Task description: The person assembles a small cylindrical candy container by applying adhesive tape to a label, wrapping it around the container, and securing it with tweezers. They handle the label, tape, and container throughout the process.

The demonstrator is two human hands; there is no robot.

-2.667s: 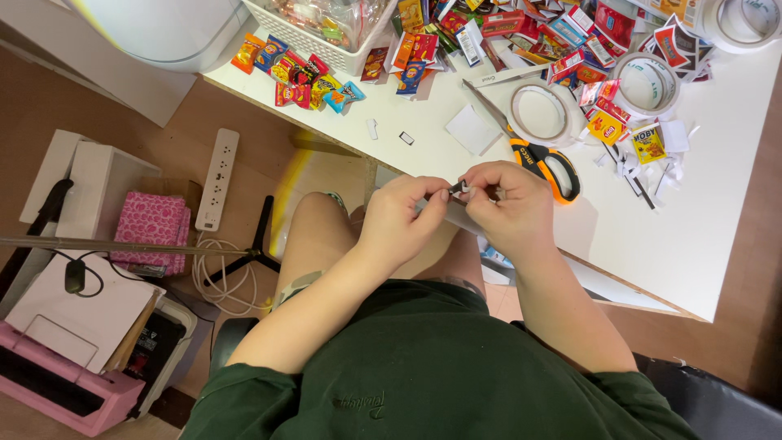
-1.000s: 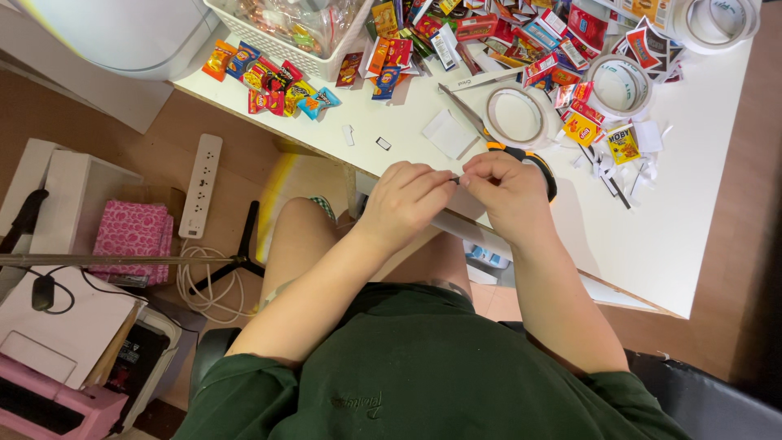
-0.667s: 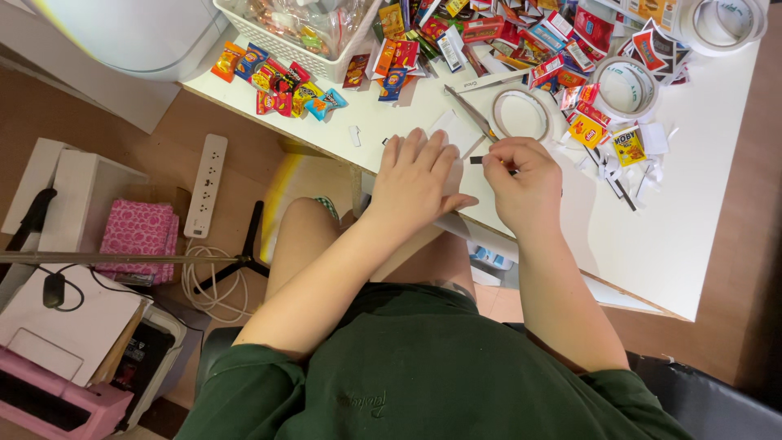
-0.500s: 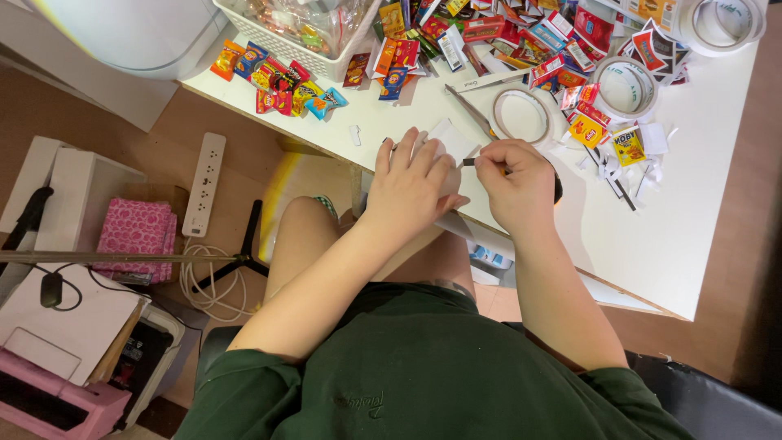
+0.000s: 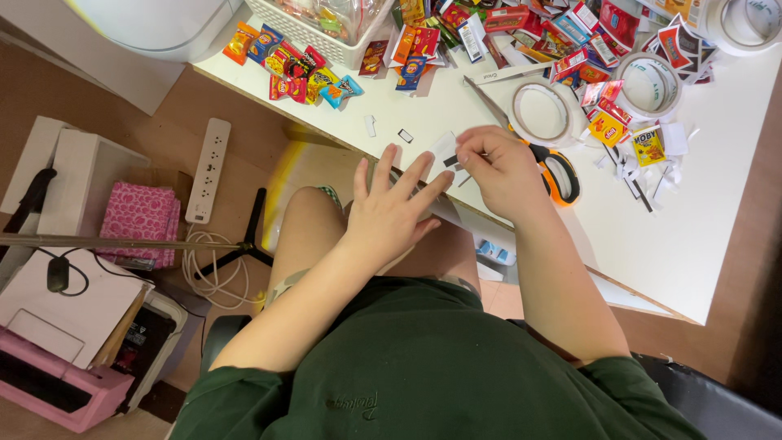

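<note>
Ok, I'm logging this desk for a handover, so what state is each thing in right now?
left hand: open, fingers spread, flat at the table edge
right hand: pinching a small white paper piece
scissors: lying on the table, partly under the right hand
tape roll: lying flat
white basket: upright, filled
power strip: on the floor

**Hidden and cut off**

My right hand (image 5: 505,175) covers part of the orange-handled scissors (image 5: 562,175) and most of the tiny strip it pinches, too small to tell. White basket (image 5: 314,33) and tape roll (image 5: 749,20) cut by top edge. My left hand (image 5: 391,216) hides the table (image 5: 692,244) edge.
</note>
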